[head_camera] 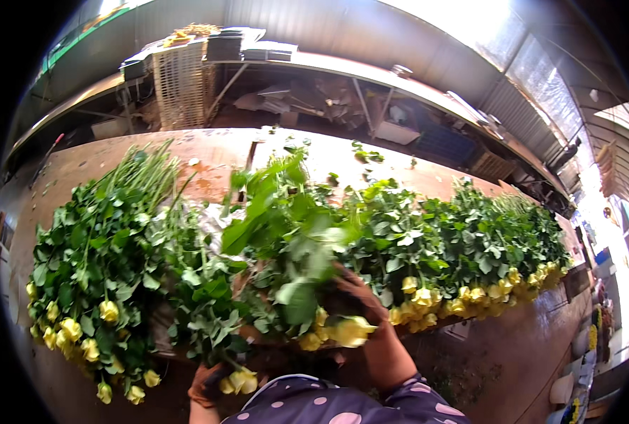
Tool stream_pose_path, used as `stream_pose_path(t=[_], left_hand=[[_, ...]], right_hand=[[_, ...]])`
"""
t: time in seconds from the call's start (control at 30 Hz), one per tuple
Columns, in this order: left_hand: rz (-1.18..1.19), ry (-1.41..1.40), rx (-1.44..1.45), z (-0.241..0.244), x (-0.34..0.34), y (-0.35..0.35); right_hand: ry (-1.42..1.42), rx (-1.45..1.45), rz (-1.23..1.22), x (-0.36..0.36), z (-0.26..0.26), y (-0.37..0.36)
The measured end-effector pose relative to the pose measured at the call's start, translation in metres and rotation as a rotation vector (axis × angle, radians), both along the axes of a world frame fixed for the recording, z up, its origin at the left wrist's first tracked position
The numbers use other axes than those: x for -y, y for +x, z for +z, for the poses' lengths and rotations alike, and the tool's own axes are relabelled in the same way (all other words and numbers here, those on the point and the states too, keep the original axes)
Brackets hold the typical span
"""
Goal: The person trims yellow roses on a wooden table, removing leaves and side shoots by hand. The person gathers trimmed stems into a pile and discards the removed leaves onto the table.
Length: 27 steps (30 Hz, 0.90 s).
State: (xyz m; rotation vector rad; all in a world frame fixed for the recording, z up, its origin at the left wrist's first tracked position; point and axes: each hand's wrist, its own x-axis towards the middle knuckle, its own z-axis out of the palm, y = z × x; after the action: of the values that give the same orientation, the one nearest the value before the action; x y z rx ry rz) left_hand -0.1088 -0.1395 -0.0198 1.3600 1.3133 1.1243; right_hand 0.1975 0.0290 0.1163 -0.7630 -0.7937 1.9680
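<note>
Low at the front edge of the table, my left hand [205, 382], in a dark glove, closes around the stems just behind a few yellow roses [239, 380]. Their leafy stems [213, 312] run away from me over the table. My right hand [358, 299], also gloved, grips a yellow rose [351, 332] below its bloom. That rose's leaves [303, 254] are motion-blurred and rise above the table, partly hiding my fingers. A large heap of yellow roses [97, 249] lies to the left, blooms hanging over the edge. Another row of yellow roses [452, 249] stretches to the right.
The wooden table [208, 146] has loose leaves [367, 153] scattered at its back. Beyond it stand a long shelf [335, 63], a slatted crate [183, 87] and a blue crate [444, 144]. White buckets [562, 389] line the floor at right.
</note>
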Motion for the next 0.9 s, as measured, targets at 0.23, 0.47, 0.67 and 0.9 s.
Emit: stream_pose_path(t=[0.23,0.47,0.67,0.9], left_hand=[[0.050,-0.296,0.332,0.019,0.000,0.006],[0.060,-0.324,0.338,-0.030,-0.045,0.033],[-0.037,-0.173,0.370,-0.082,-0.031,0.043],[-0.126,-0.575,0.986,0.022,-0.043,0.052]], right_hand=[[0.752,1.136,-0.647,-0.042,0.084,0.238],[0.639,2.221,-0.238,-0.102,0.111,0.475],[-0.268,2.691,-0.013,-0.095,0.098,0.425],[1.002,1.235,-0.382,-0.041,0.079,0.141]])
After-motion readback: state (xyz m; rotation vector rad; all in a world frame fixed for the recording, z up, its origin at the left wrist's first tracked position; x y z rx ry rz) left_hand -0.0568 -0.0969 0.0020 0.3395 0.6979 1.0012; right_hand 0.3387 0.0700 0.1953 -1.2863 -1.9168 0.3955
